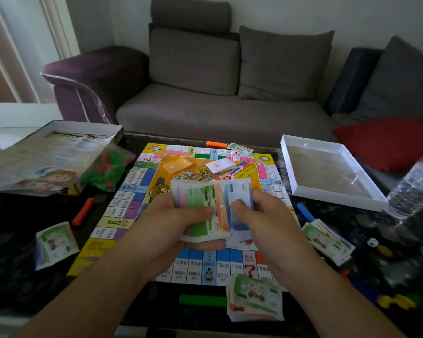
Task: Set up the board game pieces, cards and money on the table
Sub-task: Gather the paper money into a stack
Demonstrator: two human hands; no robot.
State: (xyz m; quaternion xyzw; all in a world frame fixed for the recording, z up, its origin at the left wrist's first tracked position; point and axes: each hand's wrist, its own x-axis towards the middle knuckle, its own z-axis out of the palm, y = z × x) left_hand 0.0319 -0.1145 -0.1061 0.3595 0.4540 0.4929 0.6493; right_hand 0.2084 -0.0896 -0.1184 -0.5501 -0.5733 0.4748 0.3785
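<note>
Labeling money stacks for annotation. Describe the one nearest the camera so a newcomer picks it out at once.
Start at the colourful game board in the middle of the dark table. Follow its near edge with the blue squares to the right-hand end: the near money stack overlaps that edge. Unlike the stacks lying at the left, right and far sides, it sits just right of a green marker.

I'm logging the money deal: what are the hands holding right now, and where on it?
Both hands grip one fanned stack of play money: left hand under its lower left, right hand at the right edge, thumb on top.
</note>
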